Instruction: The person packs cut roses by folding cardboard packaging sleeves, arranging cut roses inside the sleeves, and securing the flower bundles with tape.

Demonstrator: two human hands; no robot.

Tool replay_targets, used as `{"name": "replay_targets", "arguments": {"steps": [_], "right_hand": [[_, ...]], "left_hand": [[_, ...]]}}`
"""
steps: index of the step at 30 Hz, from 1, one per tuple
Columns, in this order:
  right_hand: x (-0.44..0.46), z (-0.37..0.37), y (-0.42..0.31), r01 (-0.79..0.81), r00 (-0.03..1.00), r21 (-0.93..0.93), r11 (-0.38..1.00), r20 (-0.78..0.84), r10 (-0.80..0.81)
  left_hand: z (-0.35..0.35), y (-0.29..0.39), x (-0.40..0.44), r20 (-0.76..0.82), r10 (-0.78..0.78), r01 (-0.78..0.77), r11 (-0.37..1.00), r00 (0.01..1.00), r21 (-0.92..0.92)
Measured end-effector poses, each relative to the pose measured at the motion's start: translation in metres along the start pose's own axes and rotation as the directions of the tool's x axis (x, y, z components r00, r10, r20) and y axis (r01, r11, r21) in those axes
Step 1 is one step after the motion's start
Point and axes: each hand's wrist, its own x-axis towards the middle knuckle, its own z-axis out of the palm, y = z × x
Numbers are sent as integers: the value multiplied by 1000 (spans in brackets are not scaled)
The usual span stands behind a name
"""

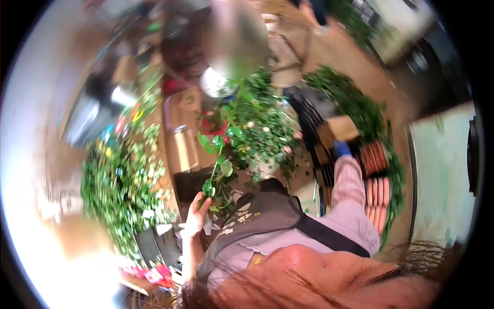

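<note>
"Leafy stem (220, 160): what surrounds it on your feed?"
"Brown floor (355, 59) runs open past the greenery (355, 98). My apron's (262, 211) pale print is too small to read. Blue covers my right hand (341, 149); its grip I can't tell."
"And the stem?"
"Left of the flowering plant (270, 131), long axis pointing away from me, lower end pinched in my left hand (198, 213)."

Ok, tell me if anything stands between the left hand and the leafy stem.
Nothing visible does: the left hand already holds the leafy stem near its lower end, thumb and fingers directly on it.
</note>
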Motion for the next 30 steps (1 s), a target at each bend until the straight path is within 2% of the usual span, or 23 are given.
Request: {"name": "replay_targets", "arguments": {"steps": [1,2,3,4,5,6,7,8,10,11,12,14,16,18,19,20,22,24,25,26,28,30], "right_hand": [[5,-58,-39,11,977,88,996,209,-30],[9,-88,-67,240,937,264,934,189,-294],[13,-95,-100,242,951,316,918,109,-288],[24,-83,-129,262,931,321,910,165,-326],[39,-60,-157,152,895,579,801,263,-360],[56,-81,-186,87,854,655,751,339,-395],[75,-104,-215,6,805,713,701,412,-426],[76,-159,-258,22,785,662,750,453,-422],[94,-191,-313,206,713,657,726,407,-571],[106,-203,-340,324,630,635,701,408,-660],[112,-219,-364,385,605,599,702,410,-682],[118,-241,-407,532,556,600,597,284,-781],[107,-282,-456,640,485,547,540,258,-836],[92,-311,-506,755,429,486,440,140,-892],[76,-335,-530,788,402,468,400,101,-910],[53,-367,-554,795,377,484,365,77,-923],[8,-405,-603,786,266,598,153,-105,-958],[-43,-432,-648,716,169,691,-99,-308,-936],[-77,-469,-664,702,131,702,-122,-296,-946],[-103,-491,-679,758,49,601,-254,-440,-897],[-141,-513,-714,699,-82,554,-451,-565,-821],[-171,-530,-741,669,-151,544,-507,-567,-809]], "left_hand": [[2,3,-10,-132,26,-25,1000,991,10],[5,13,-21,-262,44,-40,999,964,22],[0,22,-36,-358,108,-31,976,928,215],[-16,14,-46,-468,151,64,909,871,412],[-36,-7,-50,-553,277,29,876,786,481],[-55,-24,-60,-620,391,23,834,681,551],[-69,-19,-76,-679,381,129,810,627,573],[-87,-10,-89,-732,365,239,781,575,578],[-122,0,-119,-717,547,306,659,432,687],[-146,2,-134,-701,584,316,631,409,709],[-171,5,-148,-678,620,323,597,394,734],[-221,9,-174,-688,593,496,486,418,720],[-278,-6,-202,-709,558,665,336,430,668],[-313,-35,-217,-608,752,778,215,254,590],[-318,-35,-224,-674,709,746,329,210,579],[-324,-46,-230,-633,760,732,346,148,587],[-330,-72,-247,-628,774,686,414,81,599],[-338,-102,-277,-598,800,713,388,54,584],[-345,-115,-299,-613,790,731,408,18,547],[-351,-128,-325,-627,779,753,425,-22,502],[-369,-150,-381,-586,794,823,435,-160,365],[-372,-142,-448,-504,829,871,415,-243,264]]}}
